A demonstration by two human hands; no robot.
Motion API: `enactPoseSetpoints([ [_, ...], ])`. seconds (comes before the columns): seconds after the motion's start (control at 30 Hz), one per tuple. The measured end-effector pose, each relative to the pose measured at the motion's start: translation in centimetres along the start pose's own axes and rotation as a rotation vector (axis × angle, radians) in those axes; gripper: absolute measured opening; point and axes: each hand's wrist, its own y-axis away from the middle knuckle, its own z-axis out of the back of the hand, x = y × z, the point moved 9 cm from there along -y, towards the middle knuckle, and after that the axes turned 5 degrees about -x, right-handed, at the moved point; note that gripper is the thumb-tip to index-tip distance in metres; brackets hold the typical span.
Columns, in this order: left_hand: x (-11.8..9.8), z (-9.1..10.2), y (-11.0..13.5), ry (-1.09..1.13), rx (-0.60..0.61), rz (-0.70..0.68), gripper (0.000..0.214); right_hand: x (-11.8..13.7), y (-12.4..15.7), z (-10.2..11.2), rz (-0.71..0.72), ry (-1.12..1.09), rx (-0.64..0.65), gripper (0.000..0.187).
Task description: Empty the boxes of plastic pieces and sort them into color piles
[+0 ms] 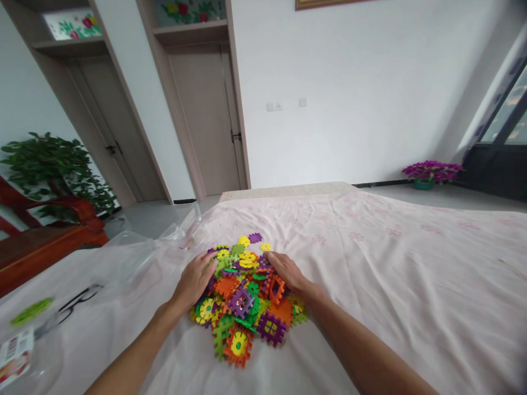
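Observation:
A heap of interlocking plastic tiles (247,299) in orange, purple, green and yellow lies on a pale pink bedsheet (391,274). My left hand (194,281) rests on the heap's left side with fingers stretched over the pieces. On the right side my right hand (288,271) lies flat against the tiles, fingers extended. Both hands flank the pile and neither grips a piece. A few loose yellow and purple pieces (255,239) sit just beyond the heap.
A crumpled clear plastic bag (135,255) lies left of the pile. Black-rimmed glasses (78,302) and a green piece (31,311) sit further left. A red wooden chair (49,236), a plant (53,164) and two doors (206,120) stand behind.

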Motion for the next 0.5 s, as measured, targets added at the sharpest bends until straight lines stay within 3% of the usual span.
enactPoseSetpoints([
  [0.1, 3.7, -1.8, 0.7, -0.04, -0.01, 0.131, 0.052, 2.6, 1.0, -2.0, 0.014, -0.055, 0.055, 0.062],
  [0.17, 4.4, -2.8, 0.8, 0.015, 0.013, 0.189, 0.05, 4.0, 1.5, -2.8, 0.043, -0.12, 0.081, 0.061],
  [0.3, 0.7, -3.8, 1.0, 0.266, 0.12, 0.107, 0.055, 3.8, 1.1, -2.5, 0.032, -0.336, 0.068, 0.062],
  [0.4, -2.6, -4.3, 0.9, 0.425, 0.226, 0.032, 0.057, 0.2, -0.2, -0.1, -0.091, -0.372, -0.099, 0.065],
  [0.5, -3.7, -4.4, -1.2, 0.464, 0.162, 0.016, 0.059, -3.7, -0.8, 2.4, -0.178, -0.282, -0.252, 0.06],
])
